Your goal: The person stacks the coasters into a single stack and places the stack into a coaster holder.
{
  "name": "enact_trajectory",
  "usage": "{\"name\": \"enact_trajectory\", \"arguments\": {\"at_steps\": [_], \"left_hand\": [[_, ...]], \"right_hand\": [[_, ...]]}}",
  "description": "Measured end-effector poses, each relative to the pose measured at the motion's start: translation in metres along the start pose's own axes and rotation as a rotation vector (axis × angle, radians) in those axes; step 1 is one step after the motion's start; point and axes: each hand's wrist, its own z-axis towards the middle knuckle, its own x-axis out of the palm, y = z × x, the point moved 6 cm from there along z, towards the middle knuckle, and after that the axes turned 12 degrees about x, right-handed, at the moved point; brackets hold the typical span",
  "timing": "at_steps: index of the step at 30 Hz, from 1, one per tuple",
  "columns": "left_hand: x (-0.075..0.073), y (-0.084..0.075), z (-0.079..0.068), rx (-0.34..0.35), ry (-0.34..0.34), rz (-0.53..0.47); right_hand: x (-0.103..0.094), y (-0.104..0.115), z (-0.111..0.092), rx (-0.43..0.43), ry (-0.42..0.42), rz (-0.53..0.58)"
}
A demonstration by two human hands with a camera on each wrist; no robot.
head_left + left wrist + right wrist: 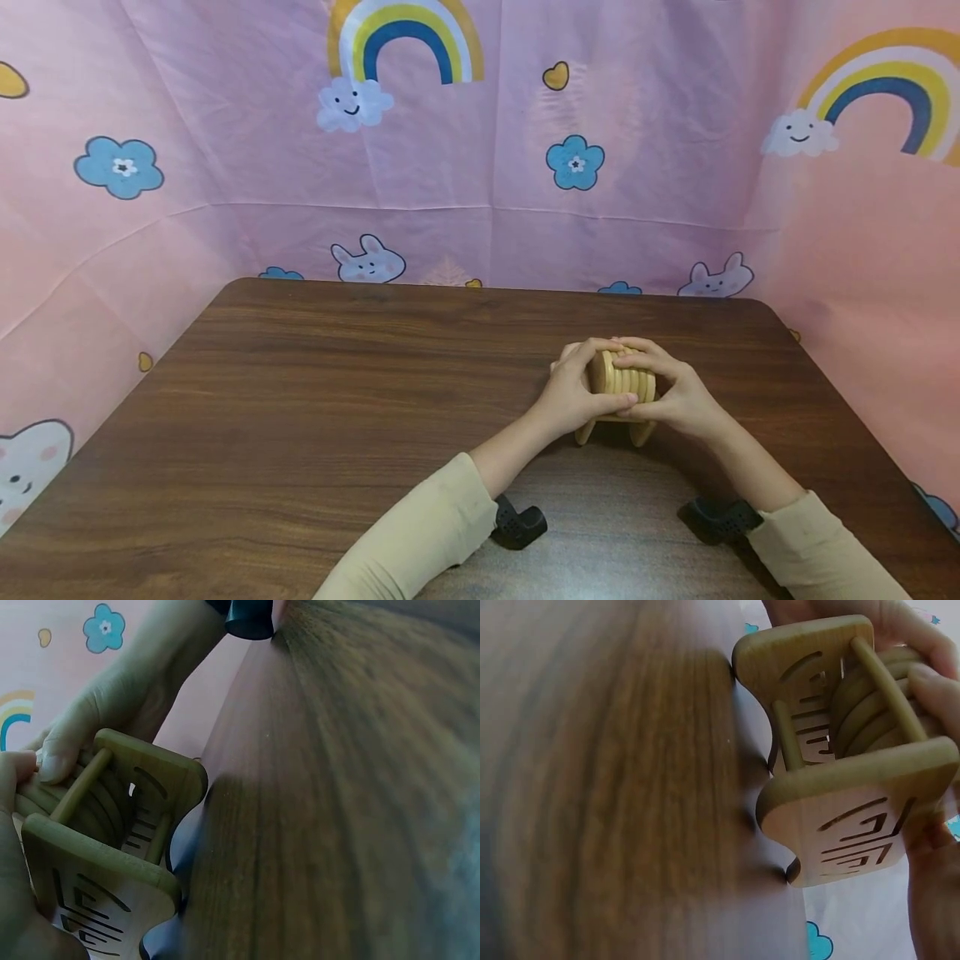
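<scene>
A row of round wooden coasters [630, 383] stands on edge in a small wooden rack [642, 433] at the right half of the table. My left hand [572, 393] holds the coasters from the left, fingers over the top and thumb along the front. From the right, my right hand [684, 402] grips them the same way, the two thumbs meeting in front. In the left wrist view, the rack's side panel [105, 889] has cut-out slots. The right wrist view shows round bars [889, 690] joining the panels, with the coasters [870, 724] behind. My palms hide the row's ends.
The dark wood-grain tabletop [337, 400] stretches out to the left of the rack. Pink patterned cloth [442, 167] hangs behind and at both sides. Black wrist devices sit below the left forearm [517, 523] and the right forearm [716, 521].
</scene>
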Motion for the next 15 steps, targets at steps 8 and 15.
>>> {"name": "enact_trajectory", "arguments": {"at_steps": [8, 15], "left_hand": [[-0.0018, 0.0035, -0.0012, 0.013, 0.011, 0.033], [-0.0017, 0.0044, -0.0009, 0.104, 0.011, 0.058]], "right_hand": [[0.0008, 0.0004, 0.0016, -0.052, 0.016, -0.015], [0.0015, -0.0011, 0.0018, -0.081, 0.050, 0.023]]}}
